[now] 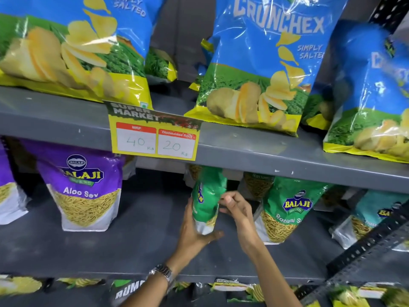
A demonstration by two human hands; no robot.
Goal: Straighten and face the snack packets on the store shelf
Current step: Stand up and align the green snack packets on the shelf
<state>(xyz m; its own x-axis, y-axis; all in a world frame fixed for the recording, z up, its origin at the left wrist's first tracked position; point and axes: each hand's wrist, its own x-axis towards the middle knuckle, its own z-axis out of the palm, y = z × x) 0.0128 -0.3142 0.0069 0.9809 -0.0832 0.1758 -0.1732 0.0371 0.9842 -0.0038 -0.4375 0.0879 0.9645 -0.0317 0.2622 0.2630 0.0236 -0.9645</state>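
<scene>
We are reaching both arms onto the middle shelf (pixel 132 247), a watch (pixel 162 272) showing on our left wrist. Our left hand (pixel 194 231) is cupping the base and left side of a green packet (pixel 207 202), fingers curled under its bottom corner, while our right hand (pixel 235 209) is pinching its right edge between thumb and fingertips. The packet is standing upright between our hands, long axis vertical, but turned edge-on, its front facing left rather than toward us, so we judge it needs rotating. Just right, a faced green Balaji packet (pixel 292 209) is standing; further left, a purple Aloo Sev packet (pixel 85 191). Above, blue chip bags (pixel 263 63) are resting.
</scene>
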